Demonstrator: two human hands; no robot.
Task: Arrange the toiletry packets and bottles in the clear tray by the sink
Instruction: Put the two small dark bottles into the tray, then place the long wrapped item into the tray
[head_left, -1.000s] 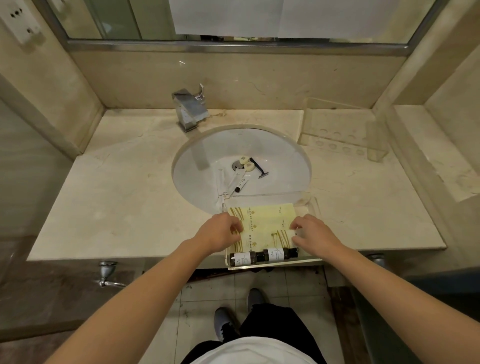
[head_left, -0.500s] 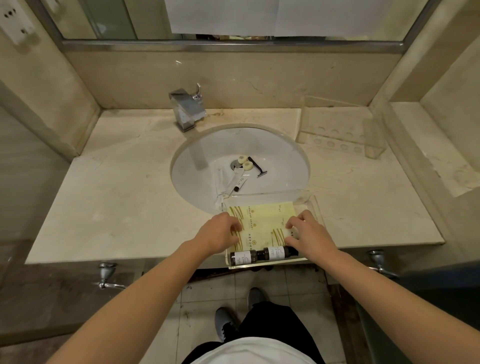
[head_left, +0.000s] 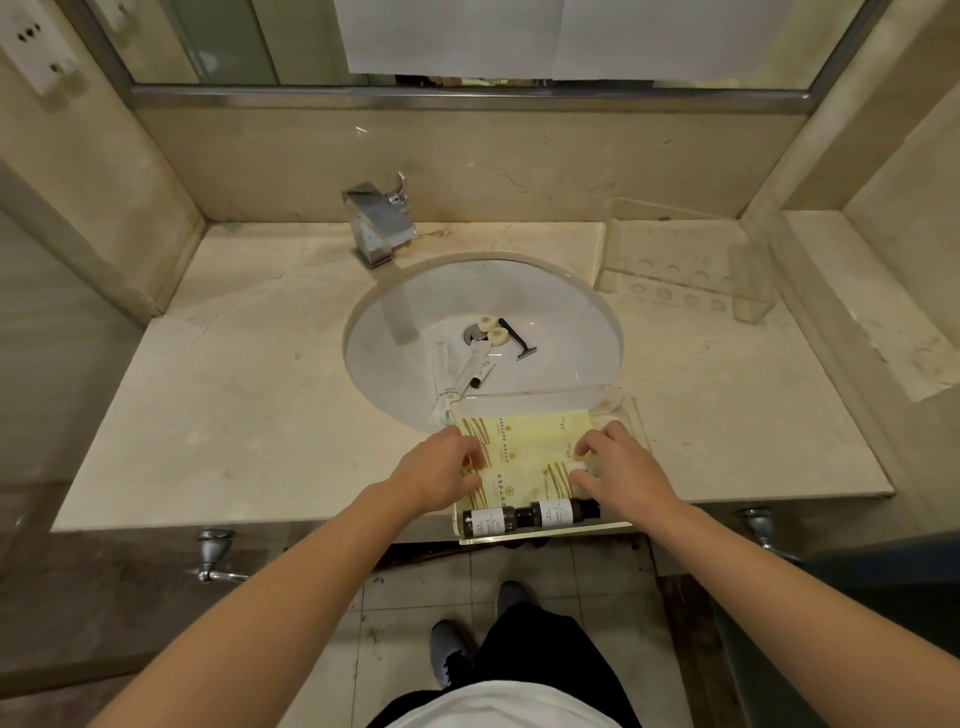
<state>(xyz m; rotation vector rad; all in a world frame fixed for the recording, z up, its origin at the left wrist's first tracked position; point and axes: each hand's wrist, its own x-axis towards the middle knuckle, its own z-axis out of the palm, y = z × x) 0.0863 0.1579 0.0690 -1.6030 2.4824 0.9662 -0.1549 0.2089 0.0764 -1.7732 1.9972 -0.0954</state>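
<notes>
A clear tray (head_left: 621, 402) sits at the counter's front edge, just in front of the sink. Yellow toiletry packets (head_left: 524, 452) lie flat inside it. Two dark bottles (head_left: 530, 516) with white labels lie on their sides along the tray's near wall. My left hand (head_left: 441, 470) rests on the packets' left edge, fingers curled onto them. My right hand (head_left: 615, 470) presses on their right edge, fingertips on the packets, just above the right bottle.
The white sink basin (head_left: 571, 312) holds a black razor (head_left: 517, 340), two round soaps (head_left: 493, 330) and white sachets with a small tube (head_left: 465, 371). A chrome faucet (head_left: 376, 223) stands behind it. A clear acrylic holder (head_left: 680, 270) sits back right on the marble counter (head_left: 234, 405).
My right hand has slid slightly left, further onto the packets. My left hand stays at their left edge. The bottles have not moved.
</notes>
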